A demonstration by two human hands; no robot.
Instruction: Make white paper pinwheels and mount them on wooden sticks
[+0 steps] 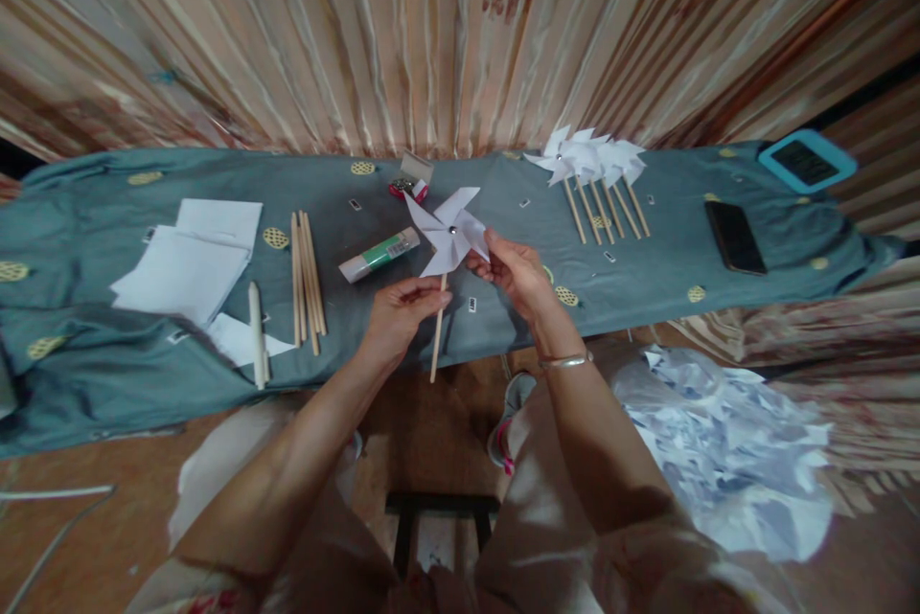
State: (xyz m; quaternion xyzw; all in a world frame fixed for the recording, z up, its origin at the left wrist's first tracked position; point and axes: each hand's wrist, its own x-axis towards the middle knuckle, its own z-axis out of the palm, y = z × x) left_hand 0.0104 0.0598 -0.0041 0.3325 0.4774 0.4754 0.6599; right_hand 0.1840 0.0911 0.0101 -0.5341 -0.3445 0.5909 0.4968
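Observation:
A white paper pinwheel (444, 245) with a shiny pin at its centre is held up over the front of the cloth-covered table. My left hand (399, 312) pinches its wooden stick just below the paper blades, and the lower end of the stick hangs past the table edge. At the right side of the pinwheel, my right hand (514, 274) has its thumb and fingers closed on one paper blade. Behind the pinwheel lie a green and white glue tube (379, 255) and a small open red box (411, 181) of metal pins.
Finished pinwheels (600, 159) lie in a row at the back right, near a black phone (734, 236) and a blue-framed clock (809, 161). On the left are paper sheets (183, 274), loose wooden sticks (306, 279) and a white pen-like tool (257, 336). A bag of paper pieces (725, 451) stands below right.

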